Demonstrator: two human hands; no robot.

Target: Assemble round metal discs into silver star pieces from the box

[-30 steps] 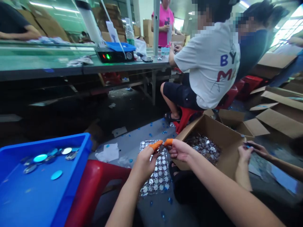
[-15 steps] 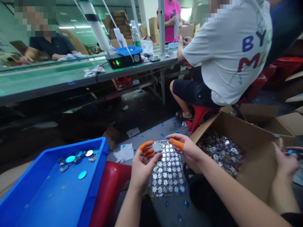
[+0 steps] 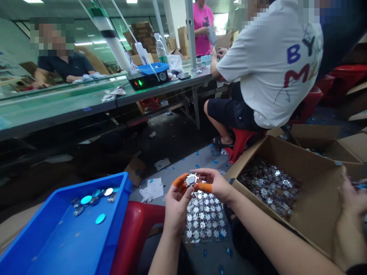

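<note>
Two hands — left hand [image 3: 177, 209], right hand [image 3: 215, 183] — pinch a silver star [image 3: 191, 180].

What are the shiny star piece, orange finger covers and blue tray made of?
The shiny silver star-shaped piece looks mirror-bright, maybe metal or coated plastic; I can't tell which. The orange finger cots look like thin matte rubber, stretched tight. The blue rectangular tray looks like smooth moulded plastic.

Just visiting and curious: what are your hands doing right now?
Left hand and right hand pinching a spiky silvery piece. Silvery sheet below. Blue crate left, cardboard box right.
</note>
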